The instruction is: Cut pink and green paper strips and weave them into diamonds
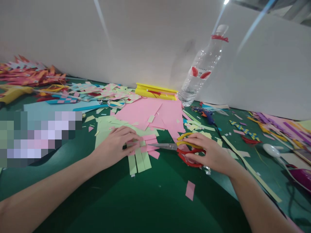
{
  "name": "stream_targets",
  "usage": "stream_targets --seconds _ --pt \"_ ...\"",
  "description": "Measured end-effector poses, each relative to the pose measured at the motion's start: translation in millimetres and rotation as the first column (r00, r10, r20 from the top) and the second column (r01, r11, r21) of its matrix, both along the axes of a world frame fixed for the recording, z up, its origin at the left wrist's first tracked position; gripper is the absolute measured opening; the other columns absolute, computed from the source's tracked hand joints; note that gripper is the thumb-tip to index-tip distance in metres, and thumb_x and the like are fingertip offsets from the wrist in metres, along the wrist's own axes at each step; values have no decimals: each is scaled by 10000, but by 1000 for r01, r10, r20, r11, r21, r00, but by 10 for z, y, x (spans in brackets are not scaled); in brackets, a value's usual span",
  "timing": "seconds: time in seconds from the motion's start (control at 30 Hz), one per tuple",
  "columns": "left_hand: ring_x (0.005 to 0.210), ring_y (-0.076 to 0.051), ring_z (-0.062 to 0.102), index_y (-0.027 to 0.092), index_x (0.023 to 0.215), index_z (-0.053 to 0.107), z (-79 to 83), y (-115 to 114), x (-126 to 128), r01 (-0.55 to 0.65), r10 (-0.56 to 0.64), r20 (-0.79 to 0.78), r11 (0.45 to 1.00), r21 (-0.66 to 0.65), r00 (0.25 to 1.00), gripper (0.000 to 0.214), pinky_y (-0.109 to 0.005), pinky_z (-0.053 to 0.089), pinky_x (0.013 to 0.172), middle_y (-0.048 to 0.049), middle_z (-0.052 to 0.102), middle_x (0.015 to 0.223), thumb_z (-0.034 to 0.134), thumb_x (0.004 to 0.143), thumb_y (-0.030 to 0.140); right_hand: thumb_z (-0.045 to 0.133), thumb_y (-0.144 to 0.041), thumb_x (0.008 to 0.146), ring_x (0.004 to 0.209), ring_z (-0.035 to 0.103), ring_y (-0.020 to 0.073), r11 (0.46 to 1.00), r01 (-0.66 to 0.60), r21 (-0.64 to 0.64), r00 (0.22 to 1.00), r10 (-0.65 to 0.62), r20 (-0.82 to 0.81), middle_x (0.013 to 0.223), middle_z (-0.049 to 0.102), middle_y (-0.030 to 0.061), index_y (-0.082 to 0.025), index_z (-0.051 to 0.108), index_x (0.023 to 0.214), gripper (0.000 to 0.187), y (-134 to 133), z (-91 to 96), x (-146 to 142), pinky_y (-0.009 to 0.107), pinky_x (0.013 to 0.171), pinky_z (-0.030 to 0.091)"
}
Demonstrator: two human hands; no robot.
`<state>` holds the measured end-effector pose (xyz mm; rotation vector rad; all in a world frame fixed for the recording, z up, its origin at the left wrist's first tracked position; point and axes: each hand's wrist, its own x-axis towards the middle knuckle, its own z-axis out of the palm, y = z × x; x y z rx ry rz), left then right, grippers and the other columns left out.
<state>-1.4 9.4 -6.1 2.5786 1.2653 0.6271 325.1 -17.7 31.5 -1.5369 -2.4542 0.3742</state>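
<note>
My right hand [209, 150] grips a pair of scissors [167, 146] by its yellow and red handles. The blades point left and lie over a small weave of green and pink paper strips [139, 161]. My left hand [119, 144] is closed on the upper left of that weave, thumb and fingers pressed together on the strips. Green strip ends hang toward me, and pink ends stick out to the right. Beneath and behind lie a light green sheet [104, 127] and larger pink sheets [136, 111]. A small pink scrap [190, 190] rests on the green tabletop nearer me.
A clear plastic bottle [201, 71] stands by the grey wall, beside a yellow folded piece [155, 91]. Woven strips [107, 92] are heaped at back left, near a yellow glue gun [17, 92]. A blue glue gun [205, 114] trails its cable rightward. One left patch is pixelated.
</note>
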Motion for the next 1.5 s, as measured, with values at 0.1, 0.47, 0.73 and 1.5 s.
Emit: stream_targets --seconds 0.1,0.47,0.73,1.5 --pt "956 -215 537 247 989 635 -16 8 -4 28 -29 21 999 23 999 239 -390 386 883 -37 609 1007 465 897 388 572 -359 827 1053 591 217 999 -36 -13 999 37 15 1226 561 60 -285 580 1191 371 -10 6 -33 356 884 503" --pt "1053 -217 481 293 1075 628 -1 -23 23 122 -121 -37 992 39 992 274 -381 366 901 -35 566 1078 410 912 264 544 -303 846 1048 594 198 993 -109 -51 994 108 -15 1254 538 56 -280 572 1208 364 -17 -11 -53 337 910 488" --pt "1079 -214 447 310 1096 620 -63 5 8 120 -119 -49 992 37 992 304 -394 350 937 -32 552 1085 397 907 226 531 -329 853 1022 594 193 990 -116 -79 993 116 -5 1237 536 59 -294 570 1214 365 -13 -19 -53 337 874 505" --pt "1064 -214 468 258 1064 619 -30 -14 28 105 -104 -23 994 21 994 244 -389 366 925 -47 568 1077 425 917 264 522 -212 813 1088 580 203 983 -163 88 984 169 -65 1207 566 93 -205 593 1161 355 -39 -66 -172 328 906 509"
